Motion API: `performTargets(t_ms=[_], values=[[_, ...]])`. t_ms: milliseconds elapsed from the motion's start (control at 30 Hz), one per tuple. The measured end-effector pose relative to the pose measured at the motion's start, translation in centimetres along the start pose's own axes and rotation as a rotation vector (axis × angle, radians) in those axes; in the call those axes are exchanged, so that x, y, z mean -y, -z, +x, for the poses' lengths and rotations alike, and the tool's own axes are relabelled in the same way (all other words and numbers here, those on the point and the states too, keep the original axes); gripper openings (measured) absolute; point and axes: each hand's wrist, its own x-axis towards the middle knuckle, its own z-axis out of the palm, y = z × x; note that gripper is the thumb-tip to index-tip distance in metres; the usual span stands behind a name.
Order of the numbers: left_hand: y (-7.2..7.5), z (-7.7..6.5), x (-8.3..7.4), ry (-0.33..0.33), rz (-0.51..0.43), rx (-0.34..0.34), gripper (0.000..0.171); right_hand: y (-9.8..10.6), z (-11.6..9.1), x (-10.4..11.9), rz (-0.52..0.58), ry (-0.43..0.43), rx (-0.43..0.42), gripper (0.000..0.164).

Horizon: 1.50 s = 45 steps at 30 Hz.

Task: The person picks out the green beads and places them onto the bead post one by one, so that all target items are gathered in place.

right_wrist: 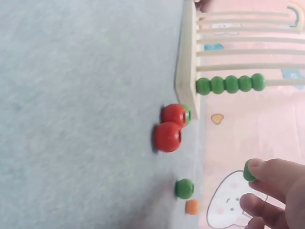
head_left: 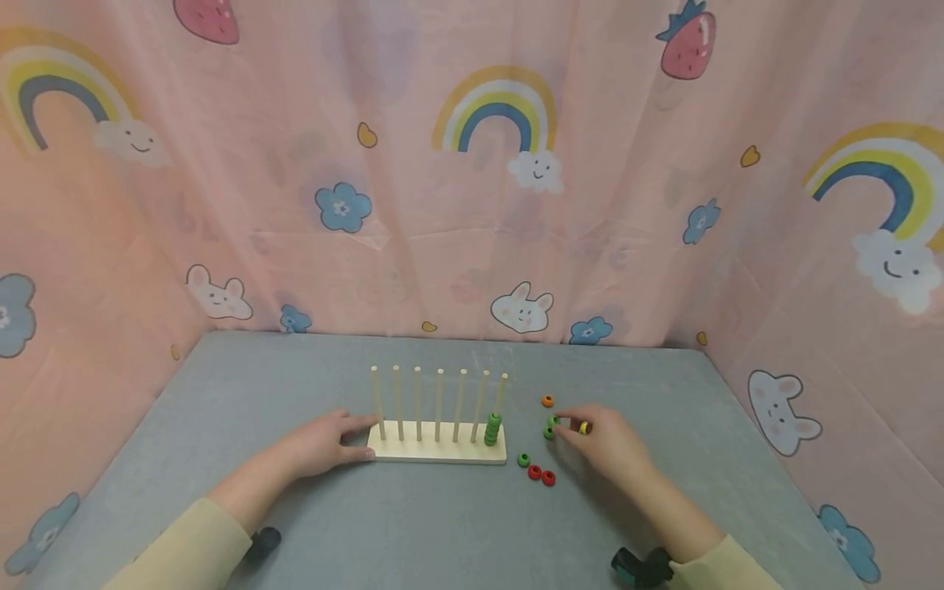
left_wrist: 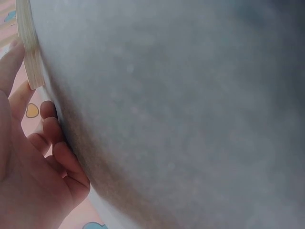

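Observation:
A pale wooden peg rack (head_left: 437, 447) with a row of upright pegs stands on the table. Several green beads (head_left: 492, 430) are stacked on its rightmost peg. My left hand (head_left: 324, 442) grips the rack's left end, thumb at the front edge and index finger at the back. Between right thumb and index finger, my right hand (head_left: 605, 442) pinches a green bead (right_wrist: 249, 171), raised off the table in the right wrist view. Below it lies another green bead (right_wrist: 184, 189). A yellow bead (head_left: 585, 427) shows beside the right fingers, partly hidden by them.
Two red beads (head_left: 542, 475) and a green bead (head_left: 524, 460) lie near the rack's front right corner. An orange bead (head_left: 547, 401) sits farther back on the grey table (head_left: 251, 377). A pink patterned curtain (head_left: 413, 270) surrounds the back and sides.

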Motion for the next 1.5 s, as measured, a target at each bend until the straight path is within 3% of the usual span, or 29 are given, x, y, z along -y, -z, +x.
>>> performTargets(t_ms=[300, 933, 1500], values=[[-0.3, 0.0, 0.3, 0.021, 0.007, -0.004, 0.067, 0.6, 0.4, 1.6, 0.063, 0.008, -0.059, 0.029], [-0.2, 0.2, 0.3, 0.015, 0.012, -0.007, 0.066, 2.1, 0.7, 7.1, 0.275, 0.137, -0.238, 0.026], [-0.1, 0.1, 0.2, 0.014, 0.014, -0.005, 0.065, 1.9, 1.0, 8.4, 0.343, 0.174, -0.246, 0.023]])
